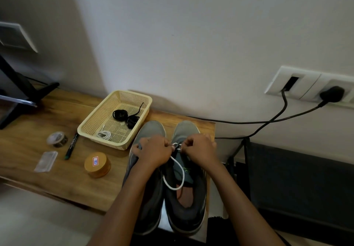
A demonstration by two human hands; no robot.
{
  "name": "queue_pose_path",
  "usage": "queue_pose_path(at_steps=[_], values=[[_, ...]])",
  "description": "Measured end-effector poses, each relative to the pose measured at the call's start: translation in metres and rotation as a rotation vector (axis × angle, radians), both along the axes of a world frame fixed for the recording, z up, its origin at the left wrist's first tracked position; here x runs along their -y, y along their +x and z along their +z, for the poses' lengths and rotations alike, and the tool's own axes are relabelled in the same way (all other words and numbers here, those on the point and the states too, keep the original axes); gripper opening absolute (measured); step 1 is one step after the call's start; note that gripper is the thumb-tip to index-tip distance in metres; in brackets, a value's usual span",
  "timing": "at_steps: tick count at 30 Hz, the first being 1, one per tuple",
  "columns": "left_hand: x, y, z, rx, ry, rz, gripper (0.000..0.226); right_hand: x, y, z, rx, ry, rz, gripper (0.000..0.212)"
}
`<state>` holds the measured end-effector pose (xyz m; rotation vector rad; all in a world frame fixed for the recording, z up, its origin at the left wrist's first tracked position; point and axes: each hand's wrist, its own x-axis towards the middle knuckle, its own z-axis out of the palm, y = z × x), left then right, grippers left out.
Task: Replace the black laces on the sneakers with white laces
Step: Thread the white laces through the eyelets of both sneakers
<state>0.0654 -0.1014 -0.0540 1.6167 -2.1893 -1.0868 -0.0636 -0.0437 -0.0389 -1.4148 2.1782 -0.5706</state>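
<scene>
Two pinches hold the white lace at frame centre, left hand and right hand nearly touching over the rightward sneaker, slack looping lengthwise toward the bottom edge.

I see grey sneakers, a white lace, black laces in my cream mesh-patterned basket, and a brown wood-grain counter.

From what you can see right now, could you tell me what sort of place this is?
Probably a room at home or a small office: a wooden desk stands against a plain wall, wall sockets hold plugged cables, and a likely monitor stand sits left.
</scene>
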Motion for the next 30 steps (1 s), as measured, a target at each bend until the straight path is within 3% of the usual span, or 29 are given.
queue_pose_path(at_steps=[6,16,18,21,25,30], values=[[-0.002,0.001,0.006,0.029,-0.007,0.001,0.024,0.001,0.0,0.001,0.029,-0.021,-0.012,0.015],[-0.003,0.006,0.012,0.035,0.054,-0.041,0.021,-0.001,0.007,0.004,-0.093,-0.014,0.017,0.017],[0.0,0.009,0.015,-0.015,0.08,-0.068,0.012,-0.001,0.006,0.003,-0.093,-0.014,0.014,0.017],[0.0,0.017,0.025,-0.095,0.154,-0.102,0.018,-0.002,0.005,0.002,-0.087,-0.015,0.012,0.018],[-0.007,0.02,0.033,0.419,-0.153,-0.045,0.016,-0.003,0.002,0.002,-0.05,-0.027,0.004,0.018],[-0.015,0.006,0.039,0.428,-0.261,0.011,0.017,-0.003,0.001,0.002,-0.032,-0.017,0.012,0.016]])
